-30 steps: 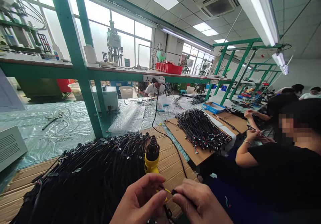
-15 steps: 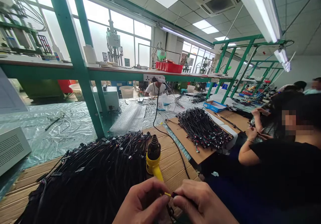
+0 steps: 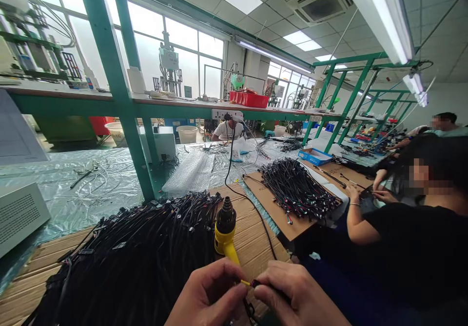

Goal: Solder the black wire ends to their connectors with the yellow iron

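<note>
My left hand (image 3: pixel 215 292) pinches one end of a short, thin yellow piece (image 3: pixel 245 282), like a wire or sleeve. At its other end, my right hand (image 3: pixel 288 289) grips a black cable (image 3: pixel 255 283) between thumb and fingers. A dark length of that cable hangs below, between my hands. Just beyond them a yellow heat gun (image 3: pixel 224 236) stands with its black nozzle pointing up. To the left lies a large pile of black cables (image 3: pixel 146 258), close to my left hand.
Cardboard (image 3: pixel 252 223) covers the bench. Another cable bundle (image 3: pixel 296 184) lies on cardboard at right, near a blue box (image 3: pixel 314 156). A co-worker (image 3: pixel 413 223) sits to the right, hands on a cable. A green post (image 3: pixel 137 155) and a power cord (image 3: pixel 252 204) stand ahead.
My hands hold almost the same pose on the yellow piece and cable. The view has shifted slightly. The co-worker's hands have lowered toward the bench.
</note>
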A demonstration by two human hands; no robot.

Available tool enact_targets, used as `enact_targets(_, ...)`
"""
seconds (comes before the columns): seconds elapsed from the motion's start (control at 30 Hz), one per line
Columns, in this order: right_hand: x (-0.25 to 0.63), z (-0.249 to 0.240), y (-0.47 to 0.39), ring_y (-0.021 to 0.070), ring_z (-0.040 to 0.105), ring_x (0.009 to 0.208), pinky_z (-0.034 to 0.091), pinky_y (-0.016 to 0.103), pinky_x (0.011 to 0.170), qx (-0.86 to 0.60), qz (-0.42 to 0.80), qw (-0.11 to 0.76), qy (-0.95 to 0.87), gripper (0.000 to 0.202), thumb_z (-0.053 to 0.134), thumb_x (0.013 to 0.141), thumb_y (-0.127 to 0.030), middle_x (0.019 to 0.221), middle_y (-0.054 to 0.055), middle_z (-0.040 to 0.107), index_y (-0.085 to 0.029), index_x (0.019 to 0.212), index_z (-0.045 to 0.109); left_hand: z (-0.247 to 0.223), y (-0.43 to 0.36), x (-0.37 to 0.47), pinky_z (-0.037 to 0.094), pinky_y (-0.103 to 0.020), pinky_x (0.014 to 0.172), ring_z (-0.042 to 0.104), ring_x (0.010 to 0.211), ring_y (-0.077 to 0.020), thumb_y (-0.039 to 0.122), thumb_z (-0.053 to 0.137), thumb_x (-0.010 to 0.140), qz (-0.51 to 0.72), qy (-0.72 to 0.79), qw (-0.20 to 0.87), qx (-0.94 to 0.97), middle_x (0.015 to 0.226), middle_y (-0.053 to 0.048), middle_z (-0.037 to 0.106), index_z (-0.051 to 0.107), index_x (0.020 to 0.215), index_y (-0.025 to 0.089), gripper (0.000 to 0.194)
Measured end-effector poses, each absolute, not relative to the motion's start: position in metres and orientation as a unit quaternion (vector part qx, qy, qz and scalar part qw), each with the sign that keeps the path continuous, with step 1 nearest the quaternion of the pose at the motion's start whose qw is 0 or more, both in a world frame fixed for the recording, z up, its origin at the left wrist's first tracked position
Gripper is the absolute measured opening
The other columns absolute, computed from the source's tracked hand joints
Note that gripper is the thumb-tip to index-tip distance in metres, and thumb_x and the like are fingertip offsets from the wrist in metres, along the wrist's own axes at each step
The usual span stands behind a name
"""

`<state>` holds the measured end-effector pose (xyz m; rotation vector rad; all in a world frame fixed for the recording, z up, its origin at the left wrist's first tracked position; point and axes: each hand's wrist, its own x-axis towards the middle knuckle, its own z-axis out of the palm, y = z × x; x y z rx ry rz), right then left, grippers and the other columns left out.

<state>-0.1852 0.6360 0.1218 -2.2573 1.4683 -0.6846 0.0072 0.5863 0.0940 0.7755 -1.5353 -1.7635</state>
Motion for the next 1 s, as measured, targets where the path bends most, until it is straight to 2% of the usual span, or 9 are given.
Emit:
enact_targets(0.17, -0.184, 0.128, 0.635, 0.0148, 0.059, 0.070, 0.042, 0.024, 0.063, -0.794, -0.236, 0.184, 0.529, 0.020, 0.051, 0.096, -0.026, 0.076, 0.001, 0.064, -0.020, 0.083, 0.065, 0.098, 0.585, 0.015, 0.044, -0.025, 0.063, 0.053, 0.067, -0.0146, 0.043, 0.070, 0.078, -0.675, -0.581, 0.342, 0.300, 0.076, 0.000, 0.063, 0.064, 0.094, 0.018, 0.031)
enact_targets(0.33, -0.183, 0.135, 0.629, 0.0140, 0.059, 0.075, 0.042, 0.023, 0.067, -0.790, -0.223, 0.199, 0.536, 0.019, 0.049, 0.097, -0.024, 0.082, 0.001, 0.065, -0.020, 0.090, 0.067, 0.105, 0.581, 0.021, 0.045, -0.022, 0.059, 0.054, 0.062, -0.0127, 0.040, 0.068, 0.082, -0.664, -0.561, 0.385, 0.310, 0.067, 0.003, 0.063, 0.066, 0.092, 0.021, 0.022)
enact_targets(0.57, -0.179, 0.129, 0.610, 0.0134, 0.058, 0.075, 0.040, 0.023, 0.067, -0.803, -0.215, 0.144, 0.537, 0.022, 0.048, 0.097, -0.026, 0.080, 0.000, 0.063, -0.020, 0.081, 0.061, 0.099, 0.570, 0.026, 0.044, -0.023, 0.060, 0.052, 0.062, -0.0129, 0.040, 0.062, 0.086, -0.606, -0.596, 0.400, 0.343, 0.064, 0.004, 0.059, 0.065, 0.090, 0.021, 0.019)
enact_targets(0.73, -0.174, 0.128, 0.594, 0.0141, 0.057, 0.074, 0.041, 0.024, 0.068, -0.811, -0.231, 0.115, 0.525, 0.022, 0.047, 0.097, -0.024, 0.079, 0.001, 0.063, -0.019, 0.078, 0.058, 0.092, 0.555, 0.028, 0.046, -0.022, 0.061, 0.055, 0.064, -0.0132, 0.042, 0.063, 0.085, -0.594, -0.595, 0.424, 0.337, 0.067, 0.004, 0.061, 0.063, 0.093, 0.021, 0.022)
enact_targets(0.8, -0.173, 0.128, 0.590, 0.0151, 0.058, 0.075, 0.041, 0.025, 0.069, -0.809, -0.239, 0.114, 0.524, 0.022, 0.046, 0.098, -0.024, 0.080, 0.001, 0.064, -0.020, 0.083, 0.061, 0.090, 0.544, 0.030, 0.050, -0.024, 0.065, 0.060, 0.068, -0.0148, 0.042, 0.055, 0.091, -0.547, -0.609, 0.462, 0.342, 0.074, 0.002, 0.067, 0.063, 0.099, 0.022, 0.023)
enact_targets(0.9, -0.174, 0.128, 0.584, 0.0164, 0.059, 0.077, 0.042, 0.026, 0.071, -0.805, -0.249, 0.114, 0.527, 0.020, 0.046, 0.098, -0.024, 0.082, 0.002, 0.065, -0.021, 0.090, 0.064, 0.094, 0.517, 0.032, 0.052, -0.030, 0.077, 0.065, 0.087, -0.0187, 0.039, 0.042, 0.097, -0.418, -0.634, 0.536, 0.368, 0.098, -0.002, 0.070, 0.063, 0.106, 0.022, 0.028)
enact_targets(1.0, -0.177, 0.126, 0.581, 0.0165, 0.059, 0.078, 0.042, 0.026, 0.071, -0.802, -0.259, 0.122, 0.525, 0.019, 0.046, 0.097, -0.023, 0.083, 0.002, 0.065, -0.022, 0.093, 0.065, 0.111, 0.480, 0.027, 0.042, -0.034, 0.096, 0.060, 0.104, -0.0202, 0.037, 0.042, 0.098, -0.335, -0.664, 0.561, 0.364, 0.113, -0.004, 0.066, 0.062, 0.111, 0.023, 0.028)
